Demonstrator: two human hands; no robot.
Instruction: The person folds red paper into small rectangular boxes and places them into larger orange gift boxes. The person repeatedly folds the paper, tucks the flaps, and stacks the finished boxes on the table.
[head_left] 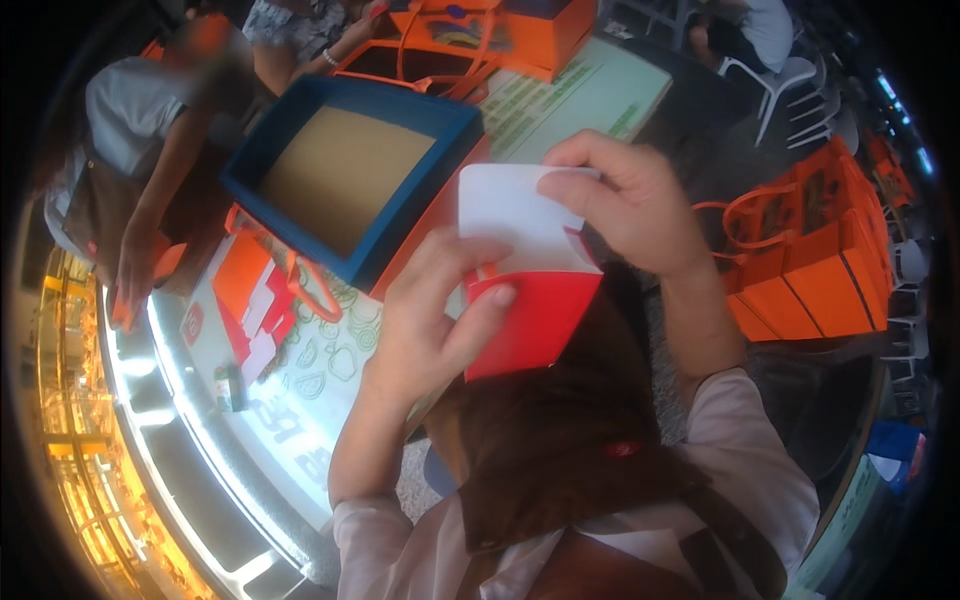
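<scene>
Between my two hands, in front of my brown apron, is a small red carton [535, 322] with a white inside, its top open. My left hand [445, 305] grips the left side, thumb on the red outer wall and fingers reaching to the inside. With thumb and fingers closed, my right hand [625, 200] pinches the top edge of the raised white flap [515, 205]. Just beyond my left hand stands a large open box [455, 125] with a blue rim, orange-red side and tan bottom. The carton's inside is partly hidden by my left fingers.
Folded red and orange cartons [255, 300] lie on the printed table [325, 365], near a small green object [229, 388]. Orange gift bags [815, 250] stand at right, more [540, 35] at the back. A co-worker's hand [130, 270] is at left, beside the lit showcase [75, 420].
</scene>
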